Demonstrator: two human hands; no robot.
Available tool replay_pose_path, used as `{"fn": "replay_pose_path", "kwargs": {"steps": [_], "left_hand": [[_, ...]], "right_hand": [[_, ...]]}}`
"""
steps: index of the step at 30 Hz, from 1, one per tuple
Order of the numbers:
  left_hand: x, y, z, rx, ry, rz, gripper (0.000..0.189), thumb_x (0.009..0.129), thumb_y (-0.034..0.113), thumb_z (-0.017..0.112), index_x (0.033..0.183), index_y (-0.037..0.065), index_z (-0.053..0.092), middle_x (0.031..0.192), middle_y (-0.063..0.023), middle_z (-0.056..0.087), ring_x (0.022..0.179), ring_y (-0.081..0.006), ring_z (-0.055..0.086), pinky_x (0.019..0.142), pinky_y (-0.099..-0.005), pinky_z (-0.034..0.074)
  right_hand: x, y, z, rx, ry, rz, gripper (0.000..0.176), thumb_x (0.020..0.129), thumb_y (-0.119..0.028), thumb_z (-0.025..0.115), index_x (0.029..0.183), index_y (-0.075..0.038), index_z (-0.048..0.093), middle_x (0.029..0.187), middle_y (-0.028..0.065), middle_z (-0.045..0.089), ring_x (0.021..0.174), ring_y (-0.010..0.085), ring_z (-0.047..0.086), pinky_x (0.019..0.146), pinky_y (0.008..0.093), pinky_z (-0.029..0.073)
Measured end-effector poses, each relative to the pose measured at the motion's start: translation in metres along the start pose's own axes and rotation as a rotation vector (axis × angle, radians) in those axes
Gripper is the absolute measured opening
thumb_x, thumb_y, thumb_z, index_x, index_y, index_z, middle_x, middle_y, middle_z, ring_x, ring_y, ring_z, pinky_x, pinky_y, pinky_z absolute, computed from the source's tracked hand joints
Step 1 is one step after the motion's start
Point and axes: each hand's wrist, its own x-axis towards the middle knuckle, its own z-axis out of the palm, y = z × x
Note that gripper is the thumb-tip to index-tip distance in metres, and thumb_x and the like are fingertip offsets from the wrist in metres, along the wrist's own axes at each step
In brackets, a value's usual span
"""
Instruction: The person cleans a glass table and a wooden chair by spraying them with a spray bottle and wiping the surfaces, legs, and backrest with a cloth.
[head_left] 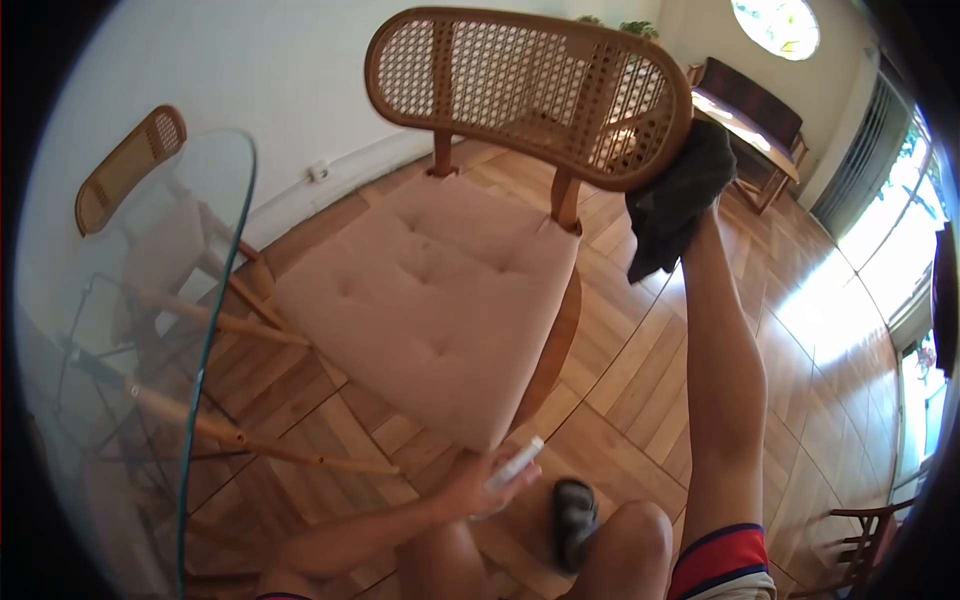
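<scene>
A wooden chair with a woven cane backrest (520,85) and a pink tufted seat cushion (430,290) stands in front of me. My right hand (705,190) is at the right end of the backrest, wrapped round a dark cloth (685,200) that lies against the wooden rim; the cloth covers most of its fingers. Low in the view, just beyond the front corner of the cushion, my left hand (490,482) grips a small white object (515,463), whose exact kind I cannot make out.
At the left is a glass table (190,400) with wooden legs, and a second cane chair (130,170) behind it. A wooden bench (750,110) stands at the back right. My shod foot (574,522) rests on the wood-patterned floor (640,400).
</scene>
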Motion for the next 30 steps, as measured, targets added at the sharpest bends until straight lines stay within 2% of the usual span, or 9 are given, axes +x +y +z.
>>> {"fn": "replay_pose_path", "kwargs": {"steps": [3, 5, 7, 9, 11, 13, 15, 19, 30], "left_hand": [[-0.007, 0.042, -0.012, -0.033, -0.221, -0.162, 0.039, 0.090, 0.042, 0.068, 0.098, 0.004, 0.068, 0.077, -0.0038, 0.065, 0.077, -0.0129, 0.064, 0.070, -0.0312, 0.050], [-0.006, 0.048, -0.013, -0.167, -0.531, 0.008, 0.039, 0.092, 0.042, 0.066, 0.101, 0.004, 0.068, 0.082, -0.0050, 0.065, 0.084, -0.0117, 0.064, 0.073, -0.0286, 0.050], [-0.019, 0.099, -0.023, -0.251, -0.523, -0.147, 0.041, 0.095, 0.041, 0.063, 0.106, 0.001, 0.067, 0.096, -0.0058, 0.067, 0.089, -0.0137, 0.064, 0.079, -0.0275, 0.051], [-0.022, 0.079, -0.030, -0.415, -0.448, 0.343, 0.044, 0.092, 0.029, 0.069, 0.123, 0.001, 0.054, 0.114, -0.0172, 0.064, 0.102, -0.0341, 0.063, 0.086, -0.0438, 0.053], [0.004, 0.143, -0.063, -0.011, -0.384, 0.338, 0.046, 0.096, 0.042, 0.060, 0.101, -0.004, 0.065, 0.096, -0.0111, 0.066, 0.087, -0.0150, 0.065, 0.078, -0.0272, 0.051], [0.022, 0.168, -0.048, -0.182, -0.008, 0.408, 0.033, 0.097, 0.032, 0.061, 0.095, -0.001, 0.064, 0.082, -0.0064, 0.062, 0.080, -0.0122, 0.063, 0.068, -0.0267, 0.048], [0.057, 0.189, -0.054, -0.048, 0.128, 0.417, 0.043, 0.097, 0.039, 0.057, 0.100, -0.003, 0.064, 0.090, -0.0104, 0.066, 0.080, -0.0152, 0.063, 0.072, -0.0272, 0.050], [0.154, 0.240, -0.061, 0.242, 0.174, 0.422, 0.035, 0.097, 0.034, 0.058, 0.095, 0.000, 0.065, 0.083, -0.0048, 0.065, 0.076, -0.0100, 0.061, 0.066, -0.0261, 0.047], [0.273, 0.216, -0.055, 0.085, 0.254, 0.379, 0.036, 0.093, 0.040, 0.065, 0.091, 0.005, 0.073, 0.079, -0.0022, 0.069, 0.071, -0.0090, 0.063, 0.063, -0.0250, 0.050]], "right_hand": [[-0.005, 0.011, -0.020, -0.059, 0.085, -0.042, 0.019, 0.077, -0.015, 0.072, 0.090, -0.003, 0.064, 0.085, 0.0066, 0.067, 0.071, 0.0177, 0.063, 0.063, 0.0295, 0.051], [-0.012, 0.019, -0.029, -0.075, 0.138, -0.076, 0.020, 0.078, -0.014, 0.072, 0.092, -0.003, 0.064, 0.087, 0.0066, 0.067, 0.072, 0.0175, 0.063, 0.063, 0.0295, 0.051], [-0.019, 0.026, -0.032, -0.086, 0.179, -0.101, 0.021, 0.078, -0.014, 0.073, 0.093, -0.003, 0.064, 0.088, 0.0066, 0.067, 0.073, 0.0174, 0.064, 0.064, 0.0295, 0.051], [-0.026, 0.030, -0.031, -0.127, 0.223, -0.126, 0.022, 0.079, -0.014, 0.073, 0.094, -0.003, 0.064, 0.089, 0.0066, 0.067, 0.074, 0.0173, 0.064, 0.065, 0.0295, 0.051], [-0.032, 0.031, -0.023, -0.138, 0.260, -0.136, 0.022, 0.079, -0.014, 0.073, 0.096, -0.002, 0.064, 0.090, 0.0066, 0.067, 0.075, 0.0172, 0.064, 0.066, 0.0295, 0.051], [-0.041, 0.039, -0.006, 0.176, 0.299, -0.067, 0.029, 0.081, -0.012, 0.073, 0.104, 0.000, 0.060, 0.095, 0.0065, 0.065, 0.081, 0.0159, 0.063, 0.072, 0.0292, 0.052], [-0.046, 0.040, -0.001, 0.541, 0.307, 0.069, 0.035, 0.083, -0.010, 0.074, 0.112, 0.002, 0.057, 0.100, 0.0064, 0.064, 0.088, 0.0147, 0.062, 0.078, 0.0290, 0.052], [-0.044, 0.024, -0.011, 0.579, 0.176, 0.151, 0.037, 0.084, -0.012, 0.074, 0.113, 0.002, 0.056, 0.100, 0.0065, 0.064, 0.088, 0.0153, 0.062, 0.079, 0.0299, 0.052], [-0.052, 0.007, -0.011, 0.630, 0.087, 0.272, 0.040, 0.085, -0.018, 0.074, 0.115, 0.001, 0.056, 0.098, 0.0068, 0.064, 0.090, 0.0168, 0.061, 0.079, 0.0319, 0.052]]}}
